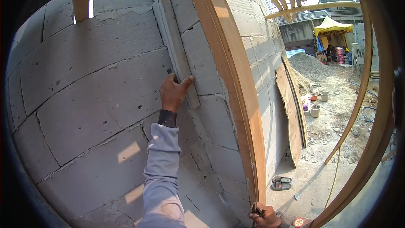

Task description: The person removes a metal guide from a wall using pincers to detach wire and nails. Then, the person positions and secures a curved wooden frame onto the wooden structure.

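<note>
My left hand (172, 94) grips the lower part of a long grey batten (174, 38), thumb on its right side and fingers on its left. The batten runs up along the block wall (97, 93), tilted in this view, and its lower end shows just below the hand. To the right stands a brown wooden frame post (236, 71). At the foot of the post, as seen here, my right hand (265, 216) is closed with curled fingers. Something small and dark shows at its fingertips, too unclear to name.
Past the post, a plywood sheet (288, 109) leans on the outer wall. Black sandals (281, 183) lie on the ground nearby. A curved-looking wooden member (375, 114) bounds the right side. Buckets (315, 110), a gravel heap (310, 64) and a yellow canopy (333, 26) stand farther off.
</note>
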The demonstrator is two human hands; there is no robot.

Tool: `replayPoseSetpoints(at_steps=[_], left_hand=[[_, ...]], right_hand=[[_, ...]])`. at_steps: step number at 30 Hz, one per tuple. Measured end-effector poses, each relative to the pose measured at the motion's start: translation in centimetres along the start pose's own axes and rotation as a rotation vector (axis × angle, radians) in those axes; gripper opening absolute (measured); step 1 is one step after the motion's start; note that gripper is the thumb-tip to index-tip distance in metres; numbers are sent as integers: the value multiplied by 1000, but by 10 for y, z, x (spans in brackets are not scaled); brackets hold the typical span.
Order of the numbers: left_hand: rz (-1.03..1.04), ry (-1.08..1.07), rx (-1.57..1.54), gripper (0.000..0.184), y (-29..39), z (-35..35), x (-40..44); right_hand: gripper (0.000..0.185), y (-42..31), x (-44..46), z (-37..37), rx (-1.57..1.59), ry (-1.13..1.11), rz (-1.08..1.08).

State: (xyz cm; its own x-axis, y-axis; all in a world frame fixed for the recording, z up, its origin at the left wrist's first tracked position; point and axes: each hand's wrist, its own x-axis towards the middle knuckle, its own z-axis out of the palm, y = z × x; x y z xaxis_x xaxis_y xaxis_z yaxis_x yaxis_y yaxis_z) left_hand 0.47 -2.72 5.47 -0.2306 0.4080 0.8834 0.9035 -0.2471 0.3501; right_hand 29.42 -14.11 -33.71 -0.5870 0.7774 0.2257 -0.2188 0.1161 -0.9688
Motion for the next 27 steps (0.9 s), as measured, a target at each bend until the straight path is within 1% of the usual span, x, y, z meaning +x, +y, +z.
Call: replayPoseSetpoints(at_steps=[1,3,4,6,7,8,10,11,12,13,15,16,18,20,22,24,25,26,27], left_hand=[[-30,3,34,58,0,2,2],[-37,-12,32,57,-6,2,4],[-39,-20,36,56,-10,1,2],[-60,-51,92,55,-18,-1,-4],[-60,-61,111,54,-19,0,-5],[-25,-17,69,55,-21,4,-4],[38,67,-13,57,-28,11,-7],[33,60,19,57,-26,10,-7],[28,48,52,57,-24,9,-6],[22,33,85,56,-24,6,-5],[-30,8,141,53,-19,-16,-9],[-59,-2,158,52,-19,-26,-10],[-62,77,17,54,-47,-58,-27],[-49,-29,-34,58,-46,-73,-45],[-92,-85,-26,62,-32,-79,-67],[-90,-100,0,65,26,-50,-70],[-107,-133,70,65,43,-44,-71],[-128,-165,141,66,57,-39,-72],[-148,-193,215,66,64,-37,-72]], right_hand=[[14,13,-4,-8,-155,8,-107],[14,1,-5,-7,-446,8,-333],[14,-11,-4,-3,-373,-55,-235],[11,-6,4,4,-294,-125,-164],[13,-4,8,6,-261,-153,-139],[15,-4,13,10,-327,-160,-20],[15,-19,18,22,-403,-221,-63],[15,-24,19,26,-439,-248,-84],[15,-10,19,28,-333,-274,-60],[15,-7,20,31,-334,-270,-56],[15,-1,16,39,-326,-255,-39],[16,3,15,41,-348,-259,-74],[16,15,10,42,-390,-251,-149],[18,25,5,36,-382,-188,-143],[20,45,3,31,-361,-155,-109],[20,38,2,28,-422,-131,-146],[20,36,-3,28,-447,-116,-152],[18,37,-5,25,-423,-121,-96],[18,36,-9,22,-445,-101,-131]])
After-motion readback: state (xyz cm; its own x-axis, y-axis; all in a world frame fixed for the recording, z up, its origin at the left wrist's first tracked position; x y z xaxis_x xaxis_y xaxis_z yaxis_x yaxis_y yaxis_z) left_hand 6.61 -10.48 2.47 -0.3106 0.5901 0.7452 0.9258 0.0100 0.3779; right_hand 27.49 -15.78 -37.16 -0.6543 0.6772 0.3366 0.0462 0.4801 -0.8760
